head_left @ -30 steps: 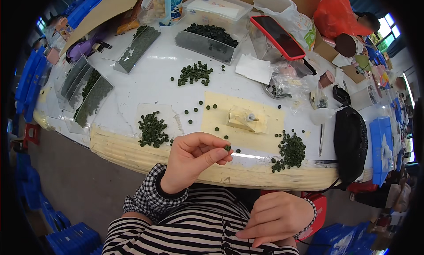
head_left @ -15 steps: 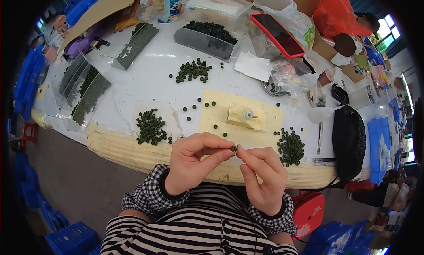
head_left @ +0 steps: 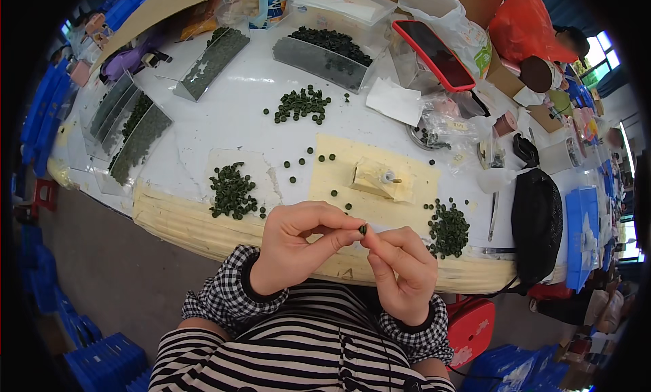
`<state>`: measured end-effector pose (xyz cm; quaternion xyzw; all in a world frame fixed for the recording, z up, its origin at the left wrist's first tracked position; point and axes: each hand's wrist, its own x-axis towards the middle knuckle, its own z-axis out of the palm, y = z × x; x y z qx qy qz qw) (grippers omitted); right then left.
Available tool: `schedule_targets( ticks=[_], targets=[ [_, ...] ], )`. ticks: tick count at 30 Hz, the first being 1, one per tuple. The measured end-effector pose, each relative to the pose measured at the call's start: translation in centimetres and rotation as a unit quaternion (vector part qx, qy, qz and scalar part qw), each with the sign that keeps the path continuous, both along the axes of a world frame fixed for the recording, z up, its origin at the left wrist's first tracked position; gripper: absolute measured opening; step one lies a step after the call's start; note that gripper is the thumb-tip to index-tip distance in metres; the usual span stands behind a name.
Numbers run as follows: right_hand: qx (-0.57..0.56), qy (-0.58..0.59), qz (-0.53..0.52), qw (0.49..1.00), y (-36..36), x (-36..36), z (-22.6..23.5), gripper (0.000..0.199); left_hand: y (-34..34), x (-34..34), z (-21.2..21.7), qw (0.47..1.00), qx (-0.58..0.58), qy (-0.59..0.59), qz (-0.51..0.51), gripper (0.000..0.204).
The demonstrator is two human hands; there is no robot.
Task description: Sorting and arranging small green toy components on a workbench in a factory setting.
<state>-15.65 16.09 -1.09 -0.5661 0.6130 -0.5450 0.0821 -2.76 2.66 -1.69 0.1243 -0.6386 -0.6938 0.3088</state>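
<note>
Just above the table's near edge, my left hand (head_left: 295,246) pinches a small dark green bead-like piece (head_left: 363,230) between thumb and forefinger. My right hand (head_left: 403,273) meets it from the other side; its forefinger tip touches the piece, while the thumb stays apart below. Past the hands, a small block wrapped in pale tape (head_left: 373,178), with a short peg on its face, rests on a yellow sheet (head_left: 332,161). Similar green pieces lie in a left heap (head_left: 232,192), a right heap (head_left: 448,230) and a farther heap (head_left: 302,105), with several scattered between.
Clear trays of green pieces (head_left: 322,60) stand at the back, with more trays (head_left: 139,141) at the left. A red-cased phone (head_left: 434,55) leans at back right near white tissue (head_left: 393,100). Tweezers (head_left: 494,216) and a black pouch (head_left: 538,222) lie at the right.
The view has shifted slightly, so the table things sit a little further right. The left hand keeps its pinch on the green piece, which shows turned slightly; the right forefinger stays against it.
</note>
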Motion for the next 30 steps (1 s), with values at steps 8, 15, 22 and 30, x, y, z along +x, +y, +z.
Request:
schedule_targets(
  ticks=[8, 15, 22, 30],
  targets=[
    [0.0, 0.015, 0.001, 1.0, 0.13, -0.06, -0.14, 0.036, -0.27, 0.05, 0.18, 0.994, -0.111, -0.009, 0.018, 0.017],
    [0.005, -0.004, -0.004, 1.0, 0.28, -0.03, -0.02, 0.036, -0.12, -0.09, 0.16, 0.998, -0.06, -0.006, 0.007, 0.018],
    [-0.003, 0.013, -0.016, 1.0, 0.2, -0.13, -0.18, 0.036, -0.21, 0.04, 0.04, 1.0, -0.001, -0.011, -0.012, 0.019],
    [-0.004, 0.009, -0.015, 1.0, 0.16, -0.19, -0.14, 0.036, -0.1, -0.13, 0.28, 1.0, -0.013, -0.012, -0.002, 0.018]
  ],
)
